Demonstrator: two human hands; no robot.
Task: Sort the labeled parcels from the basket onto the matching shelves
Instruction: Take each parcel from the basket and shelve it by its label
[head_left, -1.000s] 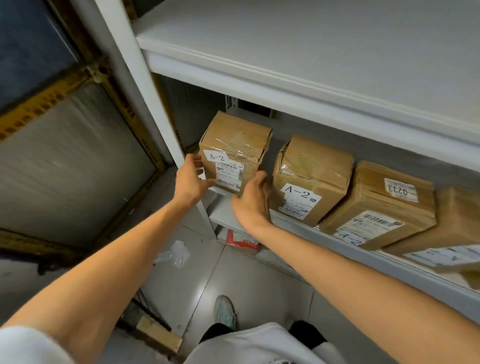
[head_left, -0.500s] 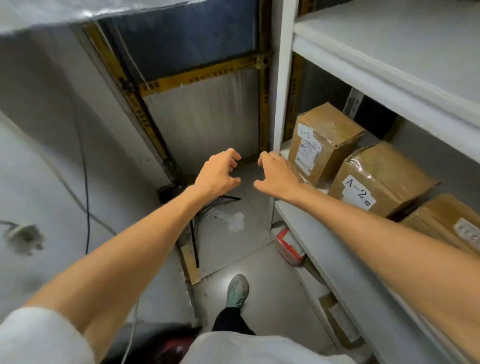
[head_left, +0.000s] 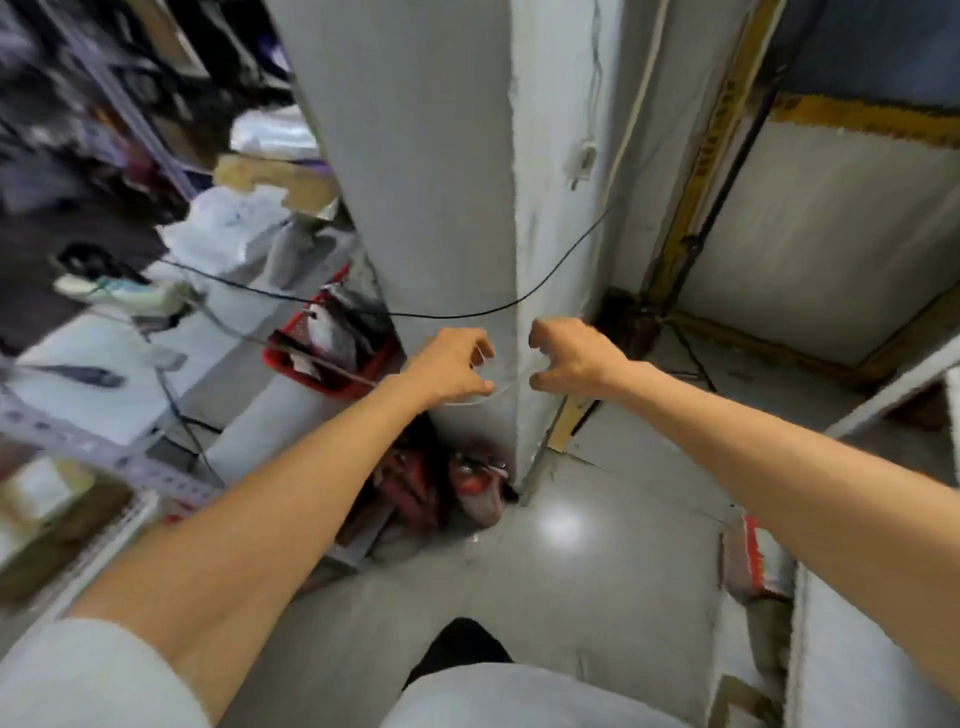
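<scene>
The red mesh basket (head_left: 291, 358) stands just left of the white pillar (head_left: 415, 156), close against its side. Grey and white parcels (head_left: 332, 332) lie bundled inside it, rising above the rim. Their labels are too blurred to read.

Nothing in front of you can be read: the dark printed marks running up the yellow strip (head_left: 712, 139) on the wall to your right are too blurred to make out
</scene>
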